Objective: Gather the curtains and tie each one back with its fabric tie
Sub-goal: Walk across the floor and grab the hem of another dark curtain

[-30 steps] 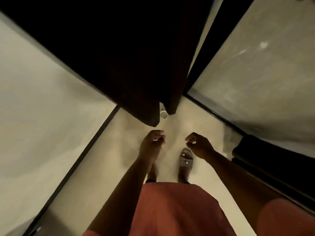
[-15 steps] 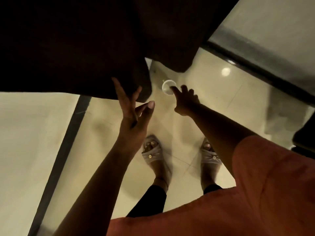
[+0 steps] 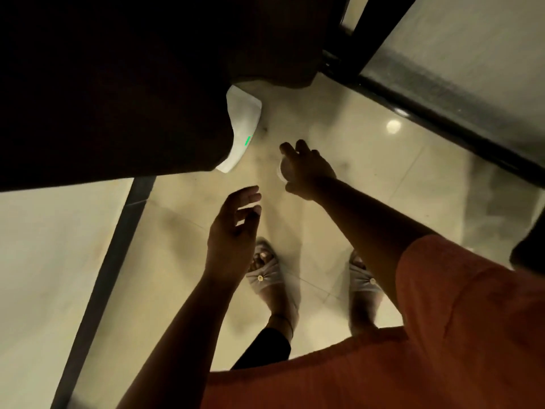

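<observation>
Dark curtain (image 3: 112,84) hangs at upper left above pale floor tiles (image 3: 339,137). My left hand (image 3: 233,234) and right hand (image 3: 305,169) reach beneath it, fingers loosely spread, holding nothing.

Head view — steeply down, floorward

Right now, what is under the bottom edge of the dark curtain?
A white device with a small green light sticks out from under the dark curtain. The curtain covers the rest of it.
</observation>
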